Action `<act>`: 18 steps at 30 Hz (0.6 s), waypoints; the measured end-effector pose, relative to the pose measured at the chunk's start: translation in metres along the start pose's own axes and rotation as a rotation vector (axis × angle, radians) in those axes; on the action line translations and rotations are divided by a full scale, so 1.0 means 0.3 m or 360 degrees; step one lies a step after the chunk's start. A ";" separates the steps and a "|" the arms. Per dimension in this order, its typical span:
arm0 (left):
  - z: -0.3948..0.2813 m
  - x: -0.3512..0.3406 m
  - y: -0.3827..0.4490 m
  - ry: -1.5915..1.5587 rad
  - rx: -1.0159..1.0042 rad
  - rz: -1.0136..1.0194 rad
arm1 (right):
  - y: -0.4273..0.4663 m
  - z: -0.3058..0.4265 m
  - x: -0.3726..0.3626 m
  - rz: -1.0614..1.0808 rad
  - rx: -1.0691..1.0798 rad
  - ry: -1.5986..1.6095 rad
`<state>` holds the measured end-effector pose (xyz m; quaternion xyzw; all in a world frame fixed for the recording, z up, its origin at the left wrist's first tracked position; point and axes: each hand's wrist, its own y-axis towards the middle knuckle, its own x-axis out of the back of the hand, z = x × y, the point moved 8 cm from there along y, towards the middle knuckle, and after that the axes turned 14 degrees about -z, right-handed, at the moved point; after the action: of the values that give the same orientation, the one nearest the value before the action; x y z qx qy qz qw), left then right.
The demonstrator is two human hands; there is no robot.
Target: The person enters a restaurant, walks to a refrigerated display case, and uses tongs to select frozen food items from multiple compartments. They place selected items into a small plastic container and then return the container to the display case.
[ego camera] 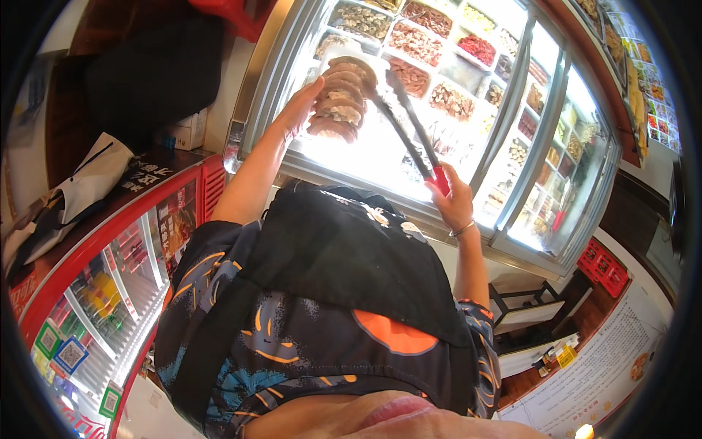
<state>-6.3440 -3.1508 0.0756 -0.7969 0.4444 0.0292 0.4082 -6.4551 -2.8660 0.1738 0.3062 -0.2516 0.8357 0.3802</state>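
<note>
My left hand [300, 108] is at the left side of a pale tray [335, 51] inside the lit display case, its thumb up against the food and the other fingers hidden. In that tray lies an overlapping row of thick, rounded brown food pieces [343, 96], perhaps cooked meat. My right hand [452, 193] grips the red handle of a pair of dark metal tongs [417, 131]. The arms of the tongs are spread apart, reaching up and left into the case. One tip is beside the right edge of the brown pieces; contact cannot be made out in the glare.
Several trays of sliced food [419, 44] fill the display case, whose sliding door frame [507, 120] stands to the right. At left is a red-framed drinks fridge [186, 170] with a cloth bag [93, 181] on top. A red plastic crate [603, 266] sits at right.
</note>
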 end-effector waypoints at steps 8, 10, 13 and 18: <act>-0.012 0.023 -0.033 -0.0624 -0.0006 0.0063 | -0.029 -0.384 -0.195 -0.0241 -0.0733 0.0821; -0.023 0.050 -0.062 -0.0682 -0.0044 -0.0076 | -0.020 -0.348 -0.202 -0.0388 -0.0430 0.0362; -0.083 0.099 -0.108 -0.0591 -0.0202 -0.0087 | 0.000 -0.380 -0.280 -0.0283 -0.0158 -0.0022; -0.194 0.137 -0.184 -0.0531 -0.0364 -0.0096 | 0.041 -0.307 -0.395 -0.0134 0.0285 -0.0101</act>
<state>-6.2971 -3.2034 0.1319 -0.8351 0.3403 0.1990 0.3837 -6.4323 -2.8700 0.0251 0.3756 -0.1749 0.8279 0.3780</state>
